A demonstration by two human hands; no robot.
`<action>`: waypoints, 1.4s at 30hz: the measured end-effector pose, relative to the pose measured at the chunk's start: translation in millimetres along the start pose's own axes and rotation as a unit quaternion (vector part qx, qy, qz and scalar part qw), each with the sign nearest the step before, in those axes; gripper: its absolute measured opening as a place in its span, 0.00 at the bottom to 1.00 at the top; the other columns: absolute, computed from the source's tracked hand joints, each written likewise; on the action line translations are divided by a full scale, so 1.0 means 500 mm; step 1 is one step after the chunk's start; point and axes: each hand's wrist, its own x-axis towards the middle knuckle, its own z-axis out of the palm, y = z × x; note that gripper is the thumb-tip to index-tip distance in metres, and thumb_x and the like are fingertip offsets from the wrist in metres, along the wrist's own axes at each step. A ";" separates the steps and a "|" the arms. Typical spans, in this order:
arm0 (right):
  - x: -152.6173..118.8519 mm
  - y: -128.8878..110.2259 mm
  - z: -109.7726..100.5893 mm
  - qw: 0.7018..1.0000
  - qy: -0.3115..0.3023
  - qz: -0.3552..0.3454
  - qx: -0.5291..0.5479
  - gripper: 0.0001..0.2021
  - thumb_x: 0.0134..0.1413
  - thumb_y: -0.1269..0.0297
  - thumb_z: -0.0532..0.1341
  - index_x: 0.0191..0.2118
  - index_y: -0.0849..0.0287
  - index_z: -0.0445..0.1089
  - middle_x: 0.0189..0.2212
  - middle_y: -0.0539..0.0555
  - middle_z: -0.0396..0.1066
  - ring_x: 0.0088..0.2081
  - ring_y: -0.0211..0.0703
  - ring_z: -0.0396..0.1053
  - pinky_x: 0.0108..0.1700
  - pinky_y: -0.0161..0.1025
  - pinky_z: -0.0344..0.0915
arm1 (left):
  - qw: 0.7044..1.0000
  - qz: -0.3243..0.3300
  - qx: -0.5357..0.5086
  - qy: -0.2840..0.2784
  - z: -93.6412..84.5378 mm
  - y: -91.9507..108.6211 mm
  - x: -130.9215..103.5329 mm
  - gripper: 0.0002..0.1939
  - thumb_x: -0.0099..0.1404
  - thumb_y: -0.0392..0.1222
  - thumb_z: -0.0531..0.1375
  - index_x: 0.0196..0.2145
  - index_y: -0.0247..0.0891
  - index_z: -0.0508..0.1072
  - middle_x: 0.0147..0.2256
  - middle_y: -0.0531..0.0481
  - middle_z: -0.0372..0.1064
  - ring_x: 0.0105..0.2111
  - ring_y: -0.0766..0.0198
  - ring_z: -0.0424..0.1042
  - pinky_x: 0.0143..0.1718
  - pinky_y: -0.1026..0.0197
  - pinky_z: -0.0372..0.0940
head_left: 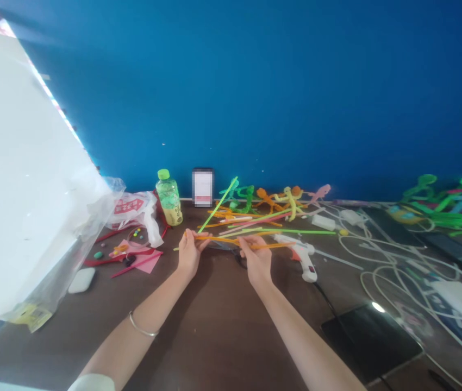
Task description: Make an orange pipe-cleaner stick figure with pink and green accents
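Note:
Between my two hands stretches an orange pipe cleaner (219,239), held roughly level above the table. My left hand (190,251) pinches its left end. My right hand (256,258) has thumb and fingers closed on it farther right, and an orange length sticks out past that hand. Just behind lie loose pipe cleaners, among them a light green one (296,232) and a pink one (261,219). A bright green pipe cleaner (218,203) slants upward behind my left hand. Dark-handled scissors (238,257) lie partly hidden beside my right hand.
A white glue gun (305,255) lies right of my hands. A bottle (169,198), a phone (203,187) and small pipe-cleaner figures (290,202) stand along the blue wall. White cables (372,282) and a black tablet (372,339) occupy the right; a plastic bag (133,209) is left.

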 end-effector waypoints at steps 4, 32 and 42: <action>0.000 0.002 0.006 0.991 0.021 0.058 0.117 0.15 0.33 0.62 0.69 0.24 0.59 0.61 0.23 0.47 0.70 0.23 0.33 0.67 0.27 0.32 0.64 | 0.999 0.020 -0.031 -0.021 0.001 0.001 -0.001 0.16 0.59 0.54 0.53 0.26 0.38 0.58 0.24 0.51 0.69 0.35 0.60 0.74 0.43 0.52 0.65; 0.031 -0.016 -0.020 0.966 0.036 0.037 0.252 0.13 0.44 0.54 0.63 0.24 0.60 0.66 0.24 0.48 0.70 0.31 0.36 0.70 0.44 0.43 0.65 | 0.997 0.034 -0.069 0.017 -0.011 0.013 0.014 0.14 0.62 0.50 0.52 0.25 0.38 0.60 0.22 0.52 0.69 0.33 0.63 0.73 0.43 0.54 0.63; 0.041 -0.024 -0.019 0.932 0.020 0.110 0.345 0.16 0.54 0.56 0.55 0.21 0.58 0.58 0.16 0.43 0.59 0.21 0.31 0.61 0.41 0.41 0.66 | 0.996 0.010 -0.090 -0.004 -0.011 0.011 0.014 0.16 0.61 0.51 0.52 0.23 0.38 0.59 0.21 0.53 0.66 0.31 0.64 0.71 0.41 0.58 0.62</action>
